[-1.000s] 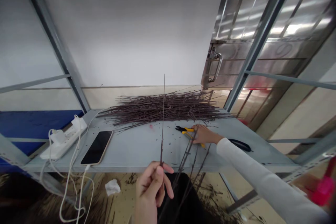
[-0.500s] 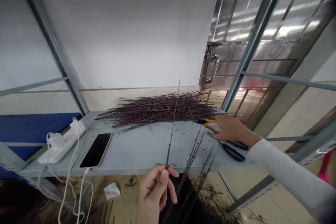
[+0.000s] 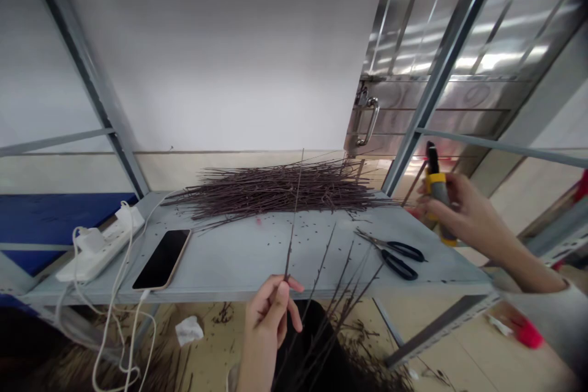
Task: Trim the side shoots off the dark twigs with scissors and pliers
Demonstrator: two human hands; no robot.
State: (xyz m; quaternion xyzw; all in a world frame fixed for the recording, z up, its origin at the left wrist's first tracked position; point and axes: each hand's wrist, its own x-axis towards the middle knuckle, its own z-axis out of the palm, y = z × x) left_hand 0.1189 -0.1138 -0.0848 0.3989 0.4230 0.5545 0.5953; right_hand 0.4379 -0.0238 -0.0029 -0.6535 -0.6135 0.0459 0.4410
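Observation:
My left hand (image 3: 272,311) pinches a thin dark twig (image 3: 293,226) between thumb and finger, its tip pointing up and away over the shelf. At the right, my right hand (image 3: 459,205) is closed around yellow-and-grey pliers (image 3: 436,184), raised off the shelf with the dark jaws upward. A thick pile of dark twigs (image 3: 285,190) lies along the back of the shelf. Several branched twigs (image 3: 340,294) stick up near my lap, just right of my left hand. Black-handled scissors (image 3: 395,254) rest on the shelf's right side.
On the grey shelf (image 3: 239,257), a phone (image 3: 162,259) with a cable lies left, beside a white power strip (image 3: 103,245). Metal posts (image 3: 416,122) frame both sides. Crumpled tissue (image 3: 188,331) and twig scraps are on the floor. Behind stand a white wall and metal door.
My right hand has lifted the pliers off the shelf and carried them right and up. The scissors now lie uncovered. My left hand still holds the twig.

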